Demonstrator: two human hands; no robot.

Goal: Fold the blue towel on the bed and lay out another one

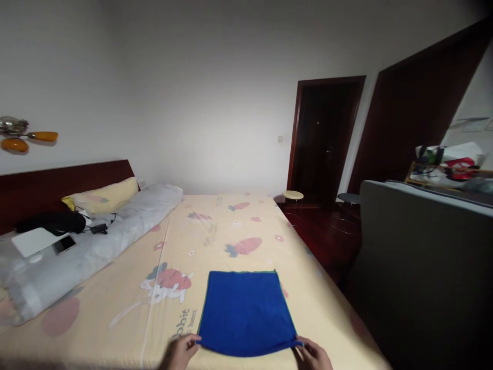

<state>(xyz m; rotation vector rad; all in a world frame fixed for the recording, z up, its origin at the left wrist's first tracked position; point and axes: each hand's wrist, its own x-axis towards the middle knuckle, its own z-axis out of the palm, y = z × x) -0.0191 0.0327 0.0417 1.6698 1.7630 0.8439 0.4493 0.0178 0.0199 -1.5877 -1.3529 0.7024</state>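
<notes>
Both hands, left hand (181, 352) and right hand (314, 355), fingers pinching blue cloth (246, 313) corners; bed (115, 308) beneath.

Only the person's two hands show, at the bottom edge of the view. The left hand (181, 351) and the right hand (314, 354) are both bare: no gloves, rings, watch or bracelet can be made out. No sleeve or cuff reaches into view; the wrists are cut off by the frame edge.
</notes>
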